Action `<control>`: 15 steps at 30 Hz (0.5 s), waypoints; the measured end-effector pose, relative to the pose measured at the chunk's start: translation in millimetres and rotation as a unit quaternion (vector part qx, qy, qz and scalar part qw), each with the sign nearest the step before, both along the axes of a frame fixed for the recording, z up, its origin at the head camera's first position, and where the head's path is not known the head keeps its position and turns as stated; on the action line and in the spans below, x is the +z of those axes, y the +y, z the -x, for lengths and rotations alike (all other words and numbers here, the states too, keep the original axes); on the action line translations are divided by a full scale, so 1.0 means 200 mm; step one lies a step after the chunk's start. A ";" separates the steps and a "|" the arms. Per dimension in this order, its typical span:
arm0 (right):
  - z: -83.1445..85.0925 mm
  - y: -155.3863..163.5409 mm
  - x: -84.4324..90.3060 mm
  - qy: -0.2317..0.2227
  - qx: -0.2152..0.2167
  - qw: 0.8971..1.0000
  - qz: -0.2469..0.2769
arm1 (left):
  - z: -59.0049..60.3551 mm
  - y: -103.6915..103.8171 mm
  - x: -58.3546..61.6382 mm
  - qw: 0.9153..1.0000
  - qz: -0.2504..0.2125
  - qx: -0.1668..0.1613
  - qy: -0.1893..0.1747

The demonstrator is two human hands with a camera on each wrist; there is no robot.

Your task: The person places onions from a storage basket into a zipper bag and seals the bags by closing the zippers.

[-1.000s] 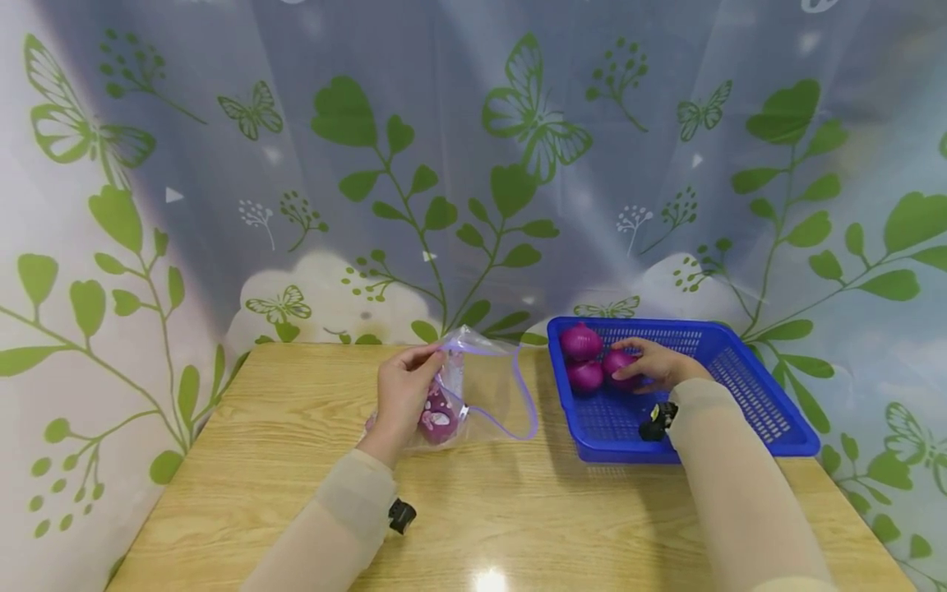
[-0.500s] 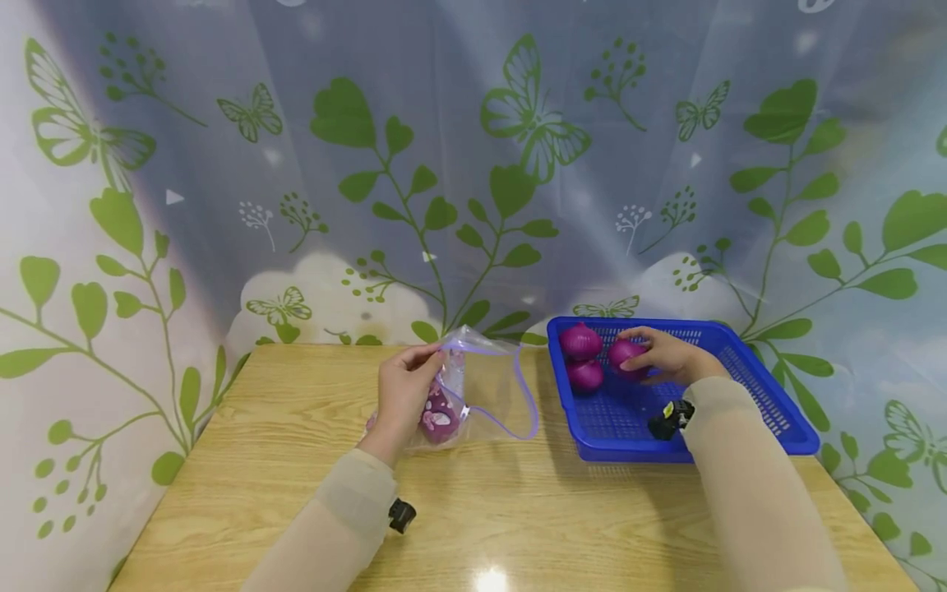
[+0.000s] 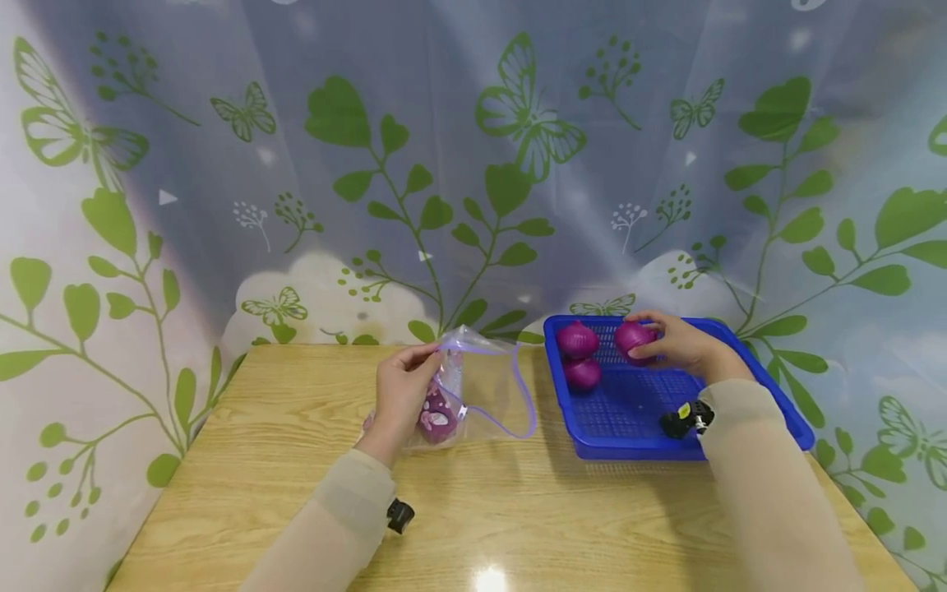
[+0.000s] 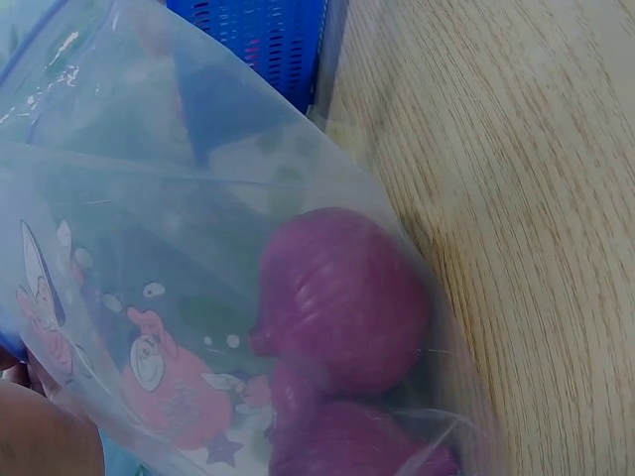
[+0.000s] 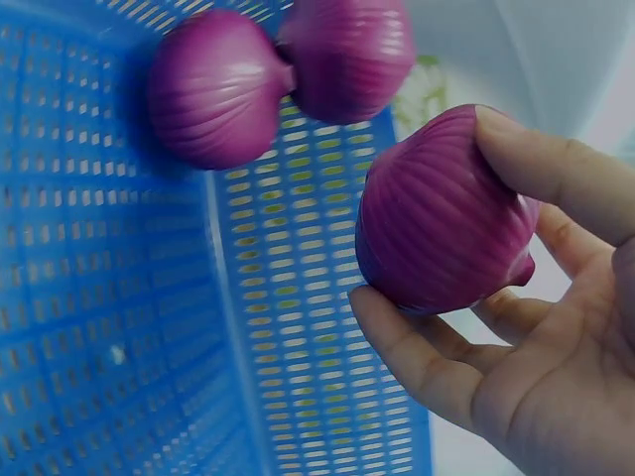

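While left hand (image 3: 399, 395) pinches bag (image 3: 481, 386), right hand (image 3: 684, 345) holds onion (image 3: 632, 337)

The zip bag (image 3: 473, 395) stands near the middle of the counter (image 3: 244, 485), toward its back edge, with onions (image 4: 342, 297) inside; the basket (image 3: 740, 378) sits at the back right corner; two onions (image 3: 579, 355) lie in its back left corner; a third onion (image 3: 633, 339) is just right of them.

wooden table (image 3: 259, 460), leaf-and-butterfly printed curtain (image 3: 444, 164)
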State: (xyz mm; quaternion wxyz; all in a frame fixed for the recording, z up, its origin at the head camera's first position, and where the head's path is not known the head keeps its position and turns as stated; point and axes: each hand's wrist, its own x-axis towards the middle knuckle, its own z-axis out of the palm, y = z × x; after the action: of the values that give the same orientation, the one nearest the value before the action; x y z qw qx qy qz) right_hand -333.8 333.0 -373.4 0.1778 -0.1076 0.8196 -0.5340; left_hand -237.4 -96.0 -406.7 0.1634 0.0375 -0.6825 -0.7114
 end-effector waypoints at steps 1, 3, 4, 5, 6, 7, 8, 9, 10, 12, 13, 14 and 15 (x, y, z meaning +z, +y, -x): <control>-0.01 0.00 0.01 0.005 0.001 1.000 0.004 | 0.00 0.00 0.00 1.000 0.000 0.000 -0.001; -0.02 -0.01 0.03 0.014 0.001 1.000 0.006 | 0.00 0.00 0.00 1.000 -0.002 0.000 -0.002; -0.03 -0.01 0.05 0.020 0.000 1.000 0.003 | 0.00 0.00 0.00 1.000 -0.003 0.000 -0.002; -0.04 -0.01 0.06 0.026 -0.001 1.000 -0.001 | 0.00 0.00 0.00 1.000 -0.003 0.000 -0.003; -0.05 -0.02 0.07 0.030 -0.001 1.000 -0.001 | 0.00 0.00 0.00 1.000 -0.003 -0.001 -0.003; -0.05 -0.02 0.08 0.034 -0.001 0.999 -0.003 | 0.00 0.00 0.00 1.000 -0.004 -0.001 -0.004; -0.06 -0.02 0.09 0.038 -0.001 0.999 -0.006 | 0.00 0.00 0.00 1.000 -0.005 -0.002 -0.004; -0.07 -0.03 0.09 0.042 0.000 0.999 -0.006 | 0.00 0.00 0.00 1.000 -0.006 -0.003 -0.005; -0.08 -0.03 0.10 0.047 0.000 0.999 -0.007 | 0.00 0.00 0.00 1.000 -0.006 -0.003 -0.004; -0.09 -0.04 0.12 0.053 0.003 0.999 -0.004 | 0.00 0.00 0.00 1.000 -0.007 -0.004 -0.004; -0.10 -0.04 0.12 0.056 0.004 0.998 -0.005 | 0.00 0.00 0.00 1.000 -0.007 -0.004 -0.003; -0.11 -0.04 0.13 0.058 0.004 0.998 -0.006 | 0.00 0.00 0.00 1.000 -0.007 -0.004 -0.001; -0.11 -0.04 0.14 0.061 0.005 0.998 -0.008 | 0.00 0.00 0.00 1.000 -0.006 -0.004 0.000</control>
State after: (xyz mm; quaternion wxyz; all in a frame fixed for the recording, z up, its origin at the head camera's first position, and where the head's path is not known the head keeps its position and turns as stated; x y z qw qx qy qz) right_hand -311.0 324.6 -346.0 0.1306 -0.1425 0.8324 -0.5193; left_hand -237.3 -95.7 -406.5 0.1599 0.0358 -0.6784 -0.7162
